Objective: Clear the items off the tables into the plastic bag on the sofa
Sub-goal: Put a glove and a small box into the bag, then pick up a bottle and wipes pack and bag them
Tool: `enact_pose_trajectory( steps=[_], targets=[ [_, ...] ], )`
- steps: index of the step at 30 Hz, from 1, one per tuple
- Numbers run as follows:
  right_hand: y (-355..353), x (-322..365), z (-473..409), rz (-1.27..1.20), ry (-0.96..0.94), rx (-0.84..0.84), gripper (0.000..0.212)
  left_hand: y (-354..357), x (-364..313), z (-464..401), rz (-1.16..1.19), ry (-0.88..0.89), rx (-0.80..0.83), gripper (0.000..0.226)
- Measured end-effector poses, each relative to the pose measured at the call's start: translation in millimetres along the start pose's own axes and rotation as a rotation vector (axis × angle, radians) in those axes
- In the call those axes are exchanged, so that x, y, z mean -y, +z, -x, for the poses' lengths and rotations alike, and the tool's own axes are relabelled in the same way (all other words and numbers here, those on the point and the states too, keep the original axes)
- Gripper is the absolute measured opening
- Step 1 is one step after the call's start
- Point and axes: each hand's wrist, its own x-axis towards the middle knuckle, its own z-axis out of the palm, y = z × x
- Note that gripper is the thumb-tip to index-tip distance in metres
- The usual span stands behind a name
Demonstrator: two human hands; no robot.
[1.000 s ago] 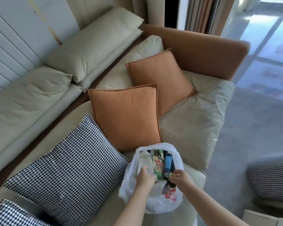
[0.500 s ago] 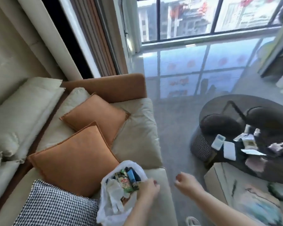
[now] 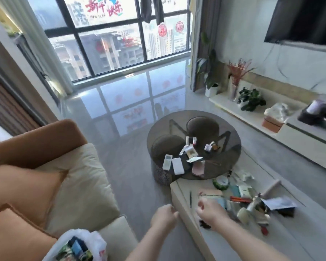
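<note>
White plastic bag (image 3: 77, 245) sits at the near left on the sofa (image 3: 83, 178), already holding several packets and tubes, and both hands have left it. A second ago each hand was at the bag's mouth; half a second ago the right hand had lifted away toward the tables while the left was at the rim. Now the view has swung right and both hands are out over the gap between sofa and tables, so a drop-off looks finished and the next pick-up is starting.

Left hand (image 3: 164, 219) hangs loosely curled over the floor just beside the near corner of the low rectangular surface (image 3: 299, 232), its grip empty. Right hand (image 3: 209, 210) reaches over that surface's near left end, fingers loosely bent with nothing between them, though blur makes the fingertips hard to read.

Plenty is left to clear. The rectangular surface carries a green tape roll (image 3: 221, 182), a pen (image 3: 190, 198), papers, small bottles and a red-handled tool. The round glass surface (image 3: 230, 166) farther off holds a white remote (image 3: 167, 162), a white flat box (image 3: 178, 166), a pink pouch (image 3: 198, 169) and small packets.

The nearest items to the right hand are probably next, so the task seems well short of done
</note>
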Motion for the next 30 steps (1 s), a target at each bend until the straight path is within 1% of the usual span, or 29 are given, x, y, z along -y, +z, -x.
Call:
enact_pose_trajectory(
  steps=[2, 7, 12, 18, 20, 21, 24, 27, 30],
  targets=[
    [-17, -45, 7, -0.021, 0.038, -0.024, 0.020, 21, -37, 1, -0.037, 0.028, 0.011, 0.030],
    [-54, -150, 21, -0.078, 0.139, -0.081, 0.022, 74, -126, 5, -0.102, 0.116, 0.045, 0.029],
    [-76, -233, 27, -0.130, 0.255, -0.102, 0.024, 127, -191, 4, -0.144, 0.187, 0.075, 0.029],
    [-94, -300, 17, -0.226, 0.399, -0.122, 0.026, 172, -236, -15, -0.209, 0.236, 0.145, 0.024],
    [-98, -315, 11, -0.273, 0.442, -0.129, 0.026, 181, -246, -27, -0.201, 0.246, 0.177, 0.024],
    [-99, -323, 5, -0.296, 0.464, -0.132, 0.026, 186, -252, -35, -0.236, 0.259, 0.183, 0.025],
    [-95, -349, -18, -0.353, 0.533, -0.144, 0.027, 206, -271, -70, -0.347, 0.277, 0.199, 0.029],
    [-84, -373, -48, -0.392, 0.591, -0.151, 0.025, 231, -282, -110, -0.378, 0.281, 0.243, 0.025],
    [-68, -395, -83, -0.448, 0.647, -0.158, 0.020, 260, -285, -150, -0.378, 0.275, 0.266, 0.027]
  ],
)
